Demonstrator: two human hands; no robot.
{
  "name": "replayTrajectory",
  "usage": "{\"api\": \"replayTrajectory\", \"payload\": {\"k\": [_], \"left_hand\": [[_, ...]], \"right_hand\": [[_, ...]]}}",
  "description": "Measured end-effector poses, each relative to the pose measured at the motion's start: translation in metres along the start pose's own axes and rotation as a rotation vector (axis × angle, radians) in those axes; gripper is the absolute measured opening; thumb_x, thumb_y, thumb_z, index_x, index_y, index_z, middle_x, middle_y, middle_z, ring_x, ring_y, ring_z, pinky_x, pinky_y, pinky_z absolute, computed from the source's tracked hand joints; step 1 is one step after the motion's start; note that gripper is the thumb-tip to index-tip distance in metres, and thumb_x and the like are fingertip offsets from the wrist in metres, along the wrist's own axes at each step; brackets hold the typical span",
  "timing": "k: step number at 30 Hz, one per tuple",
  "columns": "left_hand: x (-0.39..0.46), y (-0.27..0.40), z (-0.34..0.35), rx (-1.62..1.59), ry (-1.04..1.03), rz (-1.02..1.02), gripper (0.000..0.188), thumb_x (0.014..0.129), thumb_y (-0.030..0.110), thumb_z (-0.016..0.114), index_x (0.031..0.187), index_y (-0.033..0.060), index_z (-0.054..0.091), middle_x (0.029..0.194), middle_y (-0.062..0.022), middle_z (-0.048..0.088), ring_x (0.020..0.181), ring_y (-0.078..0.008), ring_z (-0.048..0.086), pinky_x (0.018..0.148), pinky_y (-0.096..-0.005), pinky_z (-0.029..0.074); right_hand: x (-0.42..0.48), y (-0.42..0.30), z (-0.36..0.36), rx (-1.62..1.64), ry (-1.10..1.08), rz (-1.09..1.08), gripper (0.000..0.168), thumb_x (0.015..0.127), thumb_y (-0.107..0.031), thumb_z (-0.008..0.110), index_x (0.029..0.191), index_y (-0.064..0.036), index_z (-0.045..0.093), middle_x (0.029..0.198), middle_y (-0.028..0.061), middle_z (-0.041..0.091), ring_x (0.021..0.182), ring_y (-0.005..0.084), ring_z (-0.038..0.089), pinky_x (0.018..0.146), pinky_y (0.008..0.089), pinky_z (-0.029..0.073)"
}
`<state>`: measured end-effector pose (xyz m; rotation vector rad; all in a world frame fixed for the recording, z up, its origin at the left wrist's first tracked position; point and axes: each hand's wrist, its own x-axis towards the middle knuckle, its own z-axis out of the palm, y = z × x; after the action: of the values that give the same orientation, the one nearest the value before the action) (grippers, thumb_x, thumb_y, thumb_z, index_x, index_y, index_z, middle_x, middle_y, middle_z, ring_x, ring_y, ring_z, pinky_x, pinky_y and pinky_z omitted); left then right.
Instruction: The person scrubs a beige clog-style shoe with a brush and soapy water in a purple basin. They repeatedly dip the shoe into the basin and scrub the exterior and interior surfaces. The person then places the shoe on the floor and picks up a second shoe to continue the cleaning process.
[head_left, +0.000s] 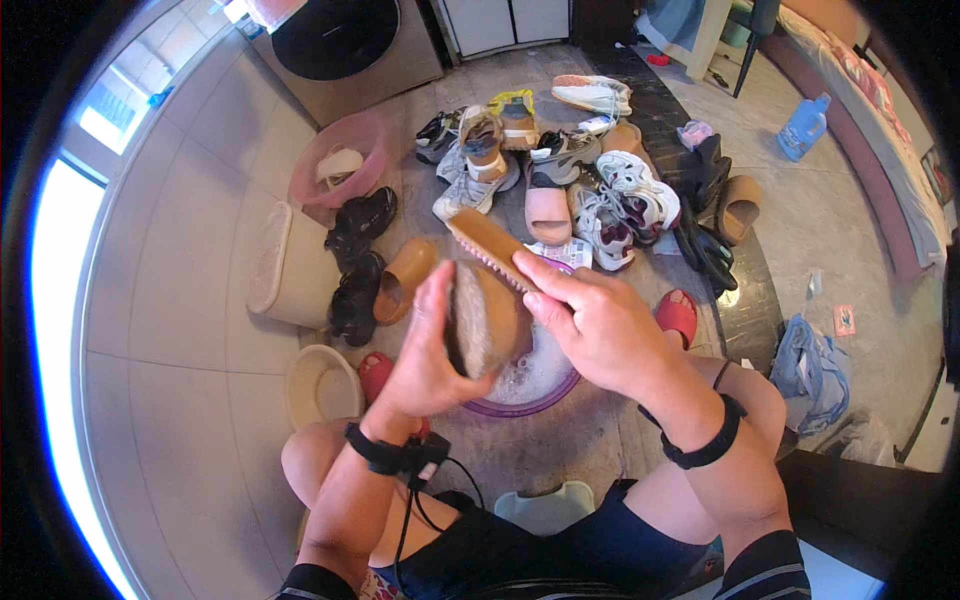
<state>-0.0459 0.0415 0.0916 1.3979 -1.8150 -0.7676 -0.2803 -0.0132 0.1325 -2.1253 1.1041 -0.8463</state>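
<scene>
My left hand (431, 356) grips a tan slide sandal (491, 319), tilted on its side above a purple basin (517, 411) of foamy water. In my right hand (600, 322) is a wooden scrubbing brush (491, 244), its pinkish bristles facing down toward the sandal. The brush lies close over the sandal's upper end; whether the bristles touch it I cannot tell. Part of the basin is hidden behind my hands and the sandal. A tan slide (405, 281) rests on the floor just left of the sandal, beside black shoes (356, 300).
Beyond the basin lie several sneakers (480, 180) and a pink slide (548, 214). A pink basin (375, 161), a white bin (296, 262) and a cream basin (324, 386) stand at left. At right are a blue bottle (804, 131) and a plastic bag (810, 375).
</scene>
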Motion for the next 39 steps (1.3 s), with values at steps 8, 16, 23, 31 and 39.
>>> {"api": "replayTrajectory", "payload": {"k": [8, 16, 23, 31, 39], "left_hand": [[-0.001, 0.005, 0.009, 0.336, 0.081, 0.112, 0.128, 0.055, 0.014, 0.089, 0.157, -0.0009, 0.012, 0.146, -0.0247, 0.038, 0.136, -0.0422, 0.039, 0.116, -0.0458, 0.032], [-0.006, 0.011, 0.018, 0.430, 0.148, 0.055, 0.127, 0.048, 0.005, 0.090, 0.155, -0.0007, 0.021, 0.146, -0.0320, 0.039, 0.135, -0.0498, 0.039, 0.113, -0.0512, 0.035], [0.004, -0.003, 0.005, 0.552, 0.256, 0.054, 0.132, 0.045, 0.009, 0.093, 0.155, 0.0004, 0.021, 0.147, -0.0327, 0.037, 0.134, -0.0492, 0.041, 0.112, -0.0490, 0.038], [0.000, -0.009, 0.001, 0.474, 0.212, 0.121, 0.128, 0.045, 0.007, 0.092, 0.155, 0.0036, 0.026, 0.147, -0.0323, 0.037, 0.136, -0.0500, 0.039, 0.113, -0.0485, 0.037], [0.006, -0.004, -0.021, 0.059, 0.421, -0.062, 0.122, 0.055, 0.008, 0.088, 0.155, -0.0007, 0.019, 0.143, -0.0212, 0.040, 0.136, -0.0331, 0.042, 0.108, -0.0423, 0.043]], "right_hand": [[-0.005, 0.001, 0.002, 0.000, 0.003, -0.006, 0.040, 0.099, -0.032, 0.060, 0.136, -0.020, 0.062, 0.082, 0.0202, 0.066, 0.068, 0.0414, 0.066, 0.061, 0.0497, 0.054], [-0.010, -0.004, 0.010, -0.019, 0.031, -0.008, 0.041, 0.099, -0.030, 0.058, 0.139, -0.020, 0.059, 0.080, 0.0202, 0.065, 0.067, 0.0427, 0.065, 0.060, 0.0502, 0.054], [-0.016, -0.010, 0.011, -0.099, 0.007, -0.003, 0.043, 0.099, -0.031, 0.058, 0.141, -0.021, 0.057, 0.079, 0.0208, 0.065, 0.065, 0.0420, 0.065, 0.059, 0.0501, 0.054], [-0.017, -0.013, 0.012, -0.050, -0.045, 0.012, 0.043, 0.099, -0.031, 0.058, 0.140, -0.019, 0.058, 0.077, 0.0214, 0.064, 0.065, 0.0431, 0.064, 0.059, 0.0513, 0.054], [-0.022, -0.021, 0.023, -0.026, 0.011, -0.049, 0.044, 0.098, -0.026, 0.060, 0.141, -0.022, 0.058, 0.081, 0.0173, 0.064, 0.064, 0.0372, 0.064, 0.057, 0.0467, 0.054]]}}
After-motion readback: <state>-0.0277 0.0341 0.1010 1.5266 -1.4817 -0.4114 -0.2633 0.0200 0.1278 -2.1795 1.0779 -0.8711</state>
